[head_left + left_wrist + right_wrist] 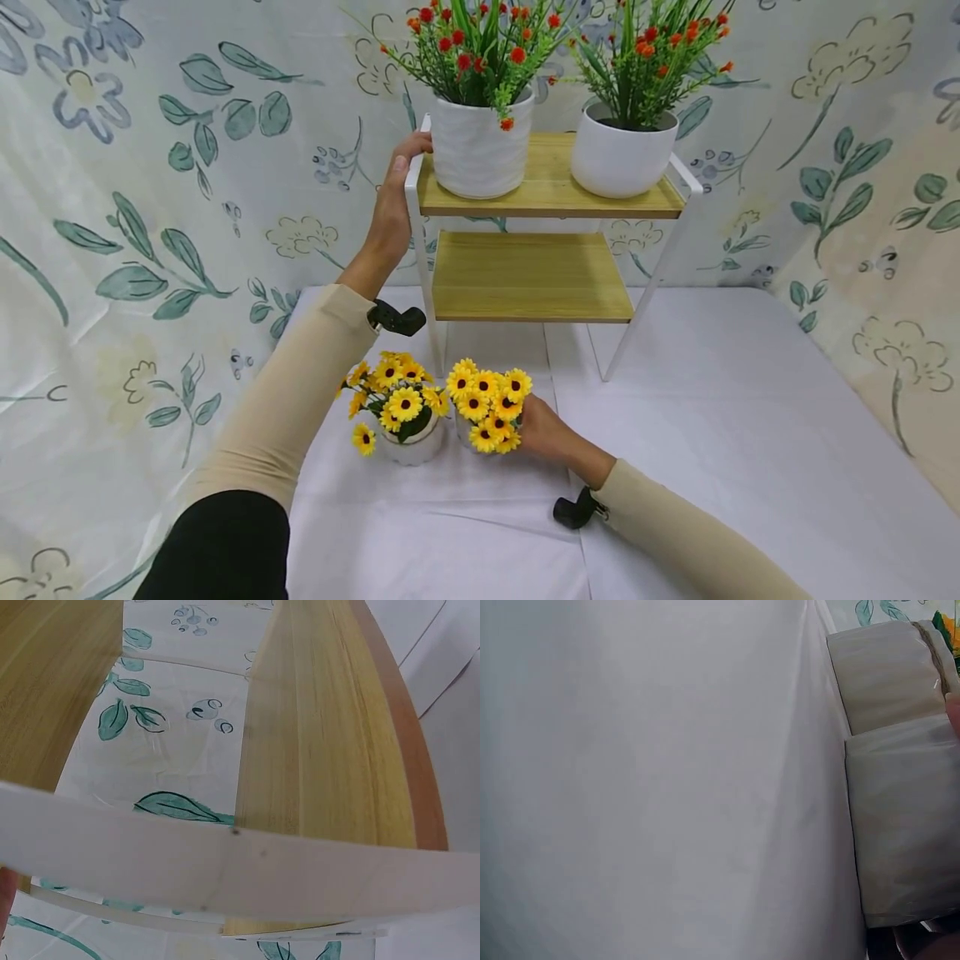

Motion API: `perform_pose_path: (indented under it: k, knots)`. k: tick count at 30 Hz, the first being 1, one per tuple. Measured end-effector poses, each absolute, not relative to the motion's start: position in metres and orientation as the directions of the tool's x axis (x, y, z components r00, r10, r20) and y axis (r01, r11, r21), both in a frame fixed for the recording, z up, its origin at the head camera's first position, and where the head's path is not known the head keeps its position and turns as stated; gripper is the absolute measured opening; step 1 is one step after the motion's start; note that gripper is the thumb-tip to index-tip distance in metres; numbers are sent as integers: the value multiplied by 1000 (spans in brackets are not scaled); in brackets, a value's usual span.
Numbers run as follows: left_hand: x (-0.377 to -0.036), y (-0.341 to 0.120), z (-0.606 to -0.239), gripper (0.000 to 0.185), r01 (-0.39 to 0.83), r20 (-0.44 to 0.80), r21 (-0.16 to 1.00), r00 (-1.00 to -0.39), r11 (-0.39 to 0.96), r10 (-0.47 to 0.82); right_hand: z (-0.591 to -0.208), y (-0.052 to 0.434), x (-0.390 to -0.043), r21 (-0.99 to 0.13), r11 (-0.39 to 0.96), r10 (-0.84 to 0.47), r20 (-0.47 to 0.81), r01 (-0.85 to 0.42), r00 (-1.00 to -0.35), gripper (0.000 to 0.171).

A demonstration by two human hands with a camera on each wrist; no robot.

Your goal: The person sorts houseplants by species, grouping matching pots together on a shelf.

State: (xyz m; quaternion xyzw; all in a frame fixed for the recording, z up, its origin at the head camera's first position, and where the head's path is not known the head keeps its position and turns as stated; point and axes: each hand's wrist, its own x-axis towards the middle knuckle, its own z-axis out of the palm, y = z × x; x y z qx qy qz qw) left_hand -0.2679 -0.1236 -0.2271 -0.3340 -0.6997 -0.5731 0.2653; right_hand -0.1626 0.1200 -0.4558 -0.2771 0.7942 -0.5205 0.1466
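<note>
At the stand's upper left, my left hand (390, 204) holds the white side frame of a two-tier plant stand (532, 275) with wooden shelves; part of its fingers is hidden behind the frame. In the left wrist view the white frame (225, 862) crosses close up, a bit of finger (6, 896) at the edge. My right hand (546, 429) grips a pot of yellow flowers (489, 406) from its right side. The right wrist view shows that pale pot (904, 825) between thumb and fingers. Beside it stands another pot of yellow flowers (408, 446), with twine round its rim.
On the top shelf stand a ribbed white pot (480, 154) and a smooth white pot (622, 158), both with red-orange flowers. A white cloth (712, 417) covers the table. Floral-printed fabric (225, 167) hangs behind and at the sides.
</note>
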Motion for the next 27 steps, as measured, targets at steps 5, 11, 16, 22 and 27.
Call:
perform_pose_path:
  k: [5, 11, 16, 22, 27]
  knots:
    - [-268, -123, -227, 48, 774, 758, 621, -633, 119, 158, -455, 118, -163, -900, 311, -578, 75, -304, -813, 79]
    - [-270, -124, -228, 47, 774, 758, 624, -633, 108, 157, -452, 118, -160, -902, 357, -510, 30, -243, -860, 75]
    - [-285, -125, -237, 49, 778, 766, 619, -628, 105, 137, -439, 118, -153, -902, 375, -480, 11, -217, -877, 74]
    - [-294, -126, -242, 47, 782, 774, 614, -623, 109, 114, -442, 123, -154, -904, 339, -476, 74, -261, -876, 73]
    - [-275, -122, -232, 45, 791, 780, 606, -612, 86, 129, -441, 126, -153, -912, 299, -486, 106, -280, -867, 75]
